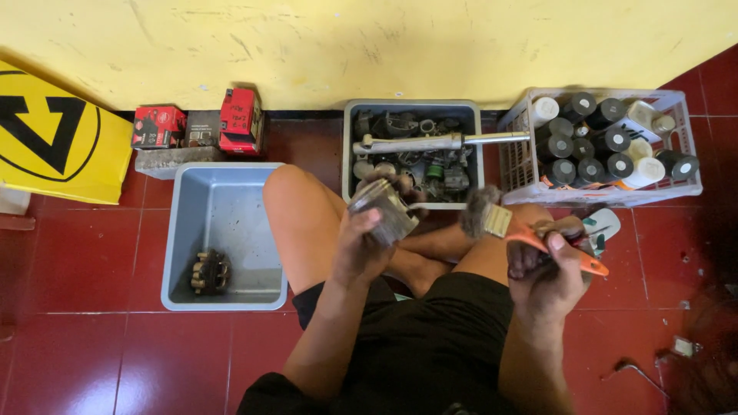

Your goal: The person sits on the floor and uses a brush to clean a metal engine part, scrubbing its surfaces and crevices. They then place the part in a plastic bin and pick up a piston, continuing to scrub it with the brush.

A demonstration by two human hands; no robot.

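- The left hand (361,242) is curled around a greasy metal part (382,209), a ribbed grey block, raised above the bent left knee, just near the far tub.
- The right hand (547,265) is closed around the smooth orange handle of a paintbrush (507,227); its dark, frayed bristles point left toward the metal part, close to it but apart.
- The far grey plastic tub (347,146) is rectangular and packed with oily metal pieces; a long shiny steel bar (438,142) lies across its top.
- A second grey tub (223,207) sits to the left on the glossy red tiled floor (84,261), with one small dark toothed part (210,271) in its near corner.
- A white lattice basket (519,157) at far right holds upright black and white cans with round caps.
- Red cardboard boxes (241,119) stand against the scuffed yellow wall (384,46).
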